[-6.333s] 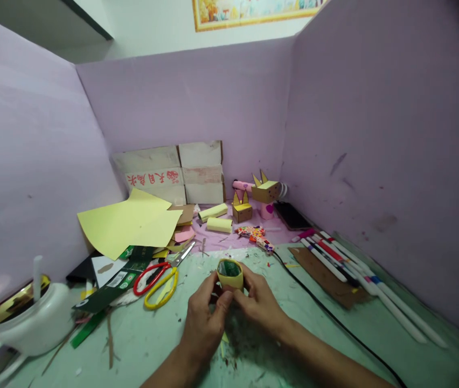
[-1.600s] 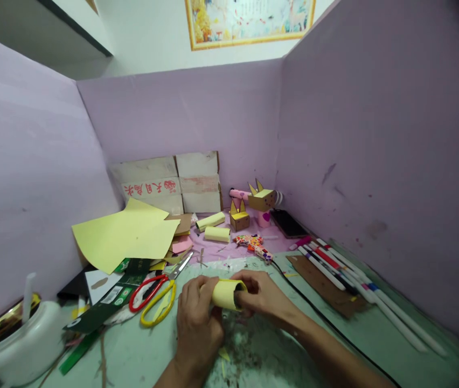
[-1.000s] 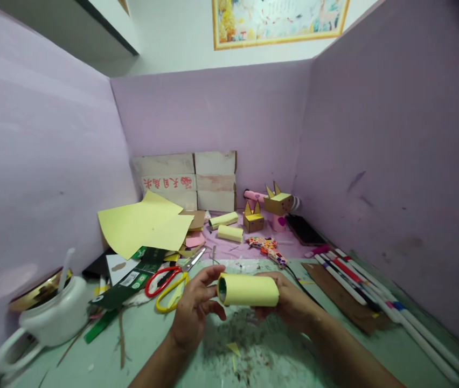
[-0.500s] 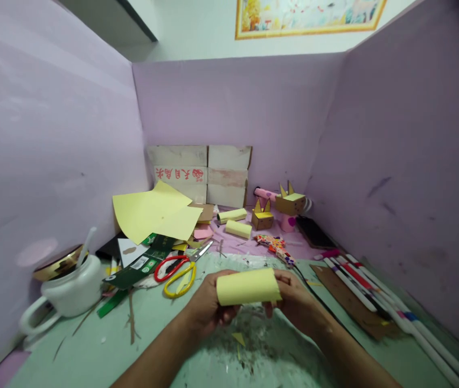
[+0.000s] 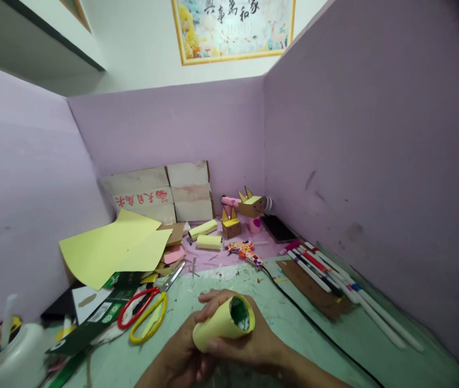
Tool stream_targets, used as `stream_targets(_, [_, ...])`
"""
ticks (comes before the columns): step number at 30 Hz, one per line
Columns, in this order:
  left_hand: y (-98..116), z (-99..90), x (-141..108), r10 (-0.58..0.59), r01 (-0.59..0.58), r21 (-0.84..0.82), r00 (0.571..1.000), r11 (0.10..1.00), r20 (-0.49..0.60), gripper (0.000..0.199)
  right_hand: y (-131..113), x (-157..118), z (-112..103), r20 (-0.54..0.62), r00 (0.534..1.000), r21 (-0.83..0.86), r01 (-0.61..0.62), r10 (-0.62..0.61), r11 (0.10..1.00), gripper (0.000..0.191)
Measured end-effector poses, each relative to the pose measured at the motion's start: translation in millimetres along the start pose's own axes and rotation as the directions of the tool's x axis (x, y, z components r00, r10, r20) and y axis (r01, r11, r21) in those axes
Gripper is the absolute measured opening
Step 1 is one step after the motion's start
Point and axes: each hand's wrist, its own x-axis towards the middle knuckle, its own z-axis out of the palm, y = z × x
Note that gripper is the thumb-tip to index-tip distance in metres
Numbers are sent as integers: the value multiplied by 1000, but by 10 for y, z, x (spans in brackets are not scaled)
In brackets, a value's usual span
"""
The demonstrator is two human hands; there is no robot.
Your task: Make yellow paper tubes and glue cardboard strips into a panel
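A yellow paper-covered tube (image 5: pixel 215 327) is between my hands, tilted so that its right end faces me and shows a dark green inside. My left hand (image 5: pixel 179 347) is closed around its left end. My right hand (image 5: pixel 254 345) wraps it from behind and below, with the thumb lying along its near side. Left of my hands lie scissors (image 5: pixel 151 307) with one red and one yellow handle, blades pointing away. Two more yellow tubes, a near one (image 5: pixel 209 242) and a far one (image 5: pixel 202 229), rest beyond my hands.
A flower-patterned glue gun (image 5: pixel 245 252) trails a black cord (image 5: pixel 300 307) rightward. Markers (image 5: pixel 314 273) and brown cardboard (image 5: pixel 310 288) lie at right, below a phone (image 5: pixel 278 228). Yellow paper sheets (image 5: pixel 112 245), a white pot (image 5: pixel 21 355) and small eared boxes (image 5: pixel 231 227) stand around.
The tube has turned from lying sideways to angled, its open right end now visible. My right hand has shifted from its right end to around it. The head view has swung right.
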Motion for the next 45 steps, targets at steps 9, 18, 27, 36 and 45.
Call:
stream_targets(9, [486, -627, -42, 560, 18, 822, 723, 570, -404, 40, 183, 63, -178, -148, 981, -269, -160, 124, 950, 24])
stream_targets(18, [623, -832, -141, 635, 411, 893, 644, 182, -426, 23, 511, 101, -218, -201, 935, -230, -335, 292, 914, 10])
stream_targets(27, [564, -891, -172, 603, 602, 797, 658, -60, -452, 32, 454, 115, -198, -162, 887, -194, -459, 433, 867, 7])
stream_targets(36, [589, -941, -152, 579, 544, 839, 675, 29, -457, 52, 424, 133, -216, -136, 880, -143, -471, 454, 870, 9])
stream_targets(45, [678, -757, -222, 584, 255, 877, 665, 408, -465, 44, 337, 121, -351, 13, 872, 37, -489, 489, 871, 13])
